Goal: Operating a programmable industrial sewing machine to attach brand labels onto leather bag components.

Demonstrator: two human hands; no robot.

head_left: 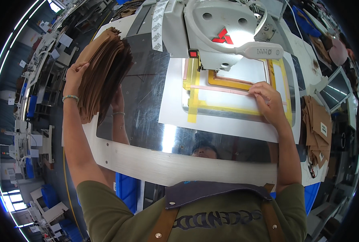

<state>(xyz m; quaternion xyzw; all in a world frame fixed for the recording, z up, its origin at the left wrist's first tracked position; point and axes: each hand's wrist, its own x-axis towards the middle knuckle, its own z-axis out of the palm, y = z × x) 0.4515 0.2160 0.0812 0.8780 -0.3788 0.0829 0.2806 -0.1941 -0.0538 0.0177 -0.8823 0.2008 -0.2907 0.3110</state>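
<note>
A thick stack of brown flat panels (101, 68), leather or cloth, fans out at the left of the sewing machine bed. My left hand (77, 76) is at the stack's left edge, thumb and fingers pinched on a panel's edge. Under the sewing machine head (224, 36) lies a clear template (228, 107) edged with yellow tape, on a white sheet (173, 109). A yellow rectangular frame (228, 82) sits on it. My right hand (268, 101) is closed by the frame's lower right corner, fingertips at a pink strip (224, 90). What the fingertips hold, if anything, is hidden.
The shiny metal plate (135, 101) reflects my left arm. More brown pieces (318, 125) lie at the right, below a small screen (334, 90). A white handheld device (264, 50) on a tube hangs before the machine head. Blue bins (127, 189) stand below the table edge.
</note>
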